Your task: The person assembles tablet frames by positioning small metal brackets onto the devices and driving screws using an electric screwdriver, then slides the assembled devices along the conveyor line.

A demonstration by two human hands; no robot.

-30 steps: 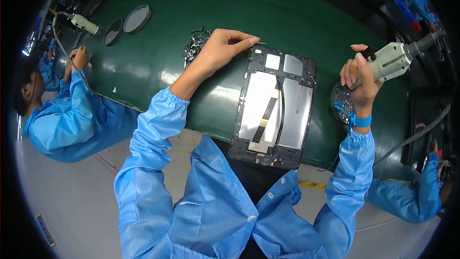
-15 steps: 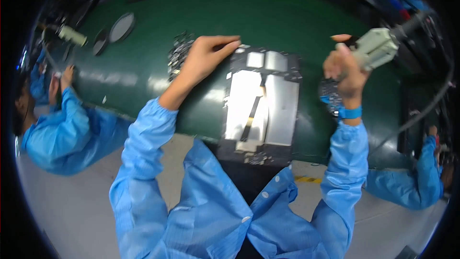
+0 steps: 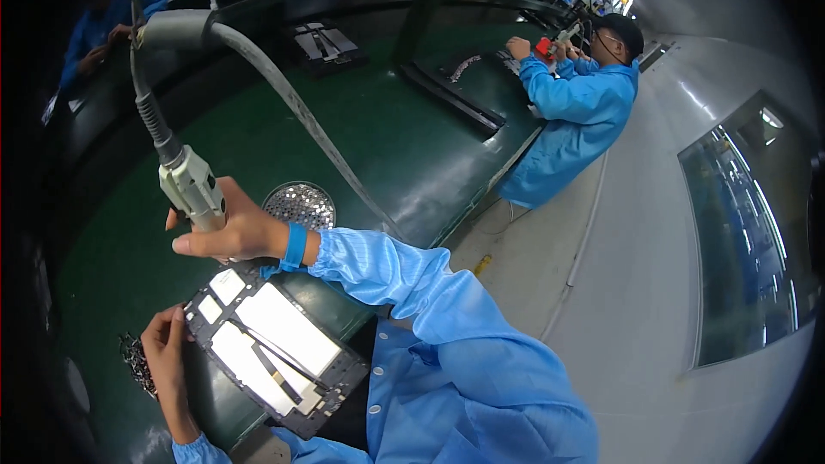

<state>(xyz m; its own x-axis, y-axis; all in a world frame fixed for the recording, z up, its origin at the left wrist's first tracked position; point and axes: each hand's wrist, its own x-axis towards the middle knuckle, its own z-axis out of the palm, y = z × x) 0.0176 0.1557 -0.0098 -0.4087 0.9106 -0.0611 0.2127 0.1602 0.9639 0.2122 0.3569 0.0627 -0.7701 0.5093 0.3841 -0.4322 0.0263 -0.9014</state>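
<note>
An opened tablet [image 3: 275, 339] with bright silvery battery panels and a dark frame lies tilted at the near edge of the green bench. At its left corner is my left hand [image 3: 165, 351], thumb and fingers closed on the edge. My right hand [image 3: 245, 228] wraps round a pale electric screwdriver [image 3: 191, 187] above the tablet's far end; its tip is hidden by the hand. Right beside that hand sits a round dish [image 3: 333, 210] full of small shiny metal pieces. A pile of small dark parts [image 3: 133, 363] lies left of my left hand.
From the screwdriver a dark cord [image 3: 153, 120] runs upward. A thick grey cable [image 3: 296, 107] arcs over the bench. Farther off are a long black bar [image 3: 451, 101] and another opened tablet [image 3: 326, 43]. A co-worker in blue [image 3: 576, 112] works at the bench's far right.
The view has swung to the right, bringing the aisle and co-worker into sight. My right hand has brought the screwdriver from the tablet's right side to above its far end.
</note>
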